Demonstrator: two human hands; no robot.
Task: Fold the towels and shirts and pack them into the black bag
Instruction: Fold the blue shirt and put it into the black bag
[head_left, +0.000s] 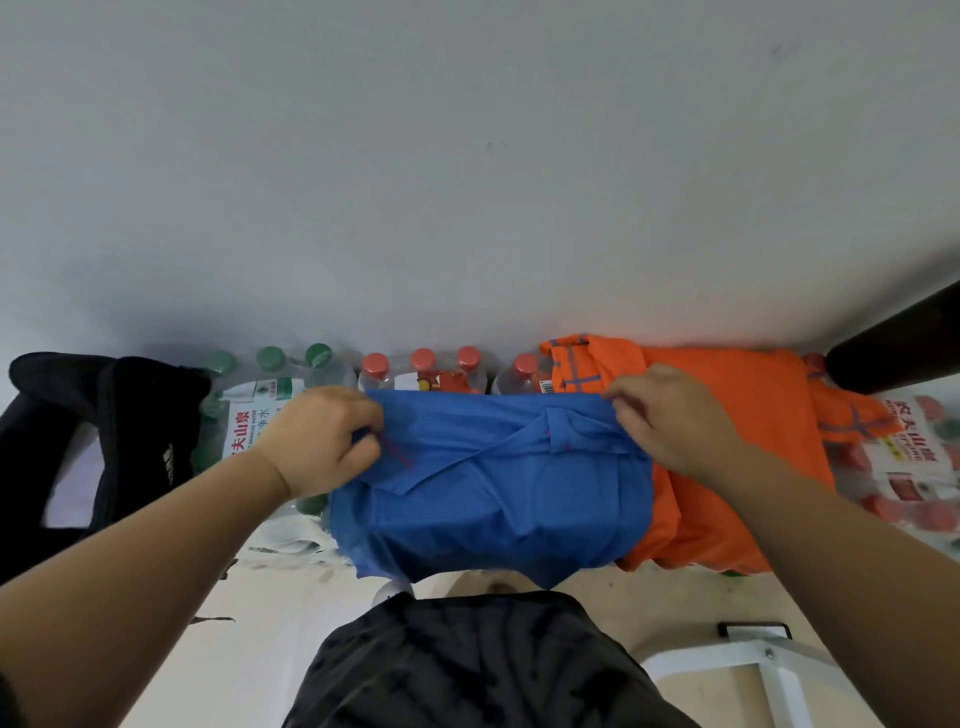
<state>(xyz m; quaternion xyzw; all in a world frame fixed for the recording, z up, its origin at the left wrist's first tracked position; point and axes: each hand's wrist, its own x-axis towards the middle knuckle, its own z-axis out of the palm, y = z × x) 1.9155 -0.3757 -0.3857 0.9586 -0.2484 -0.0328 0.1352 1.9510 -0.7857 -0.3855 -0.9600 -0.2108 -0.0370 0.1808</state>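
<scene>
Left grip (324, 441): fingers curled, pinching upper left edge of blue shirt (498, 499)
Right grip (670, 421): pinching its upper right edge
Blue shirt: centre of frame, partly folded
Orange shirt (737, 441): right of centre, touching blue shirt
Black bag (130, 415): far left, beside bottle packs (423, 364)

The water-bottle packs (249, 415) carry a blue shirt (493, 499) and orange shirt (737, 467).
</scene>
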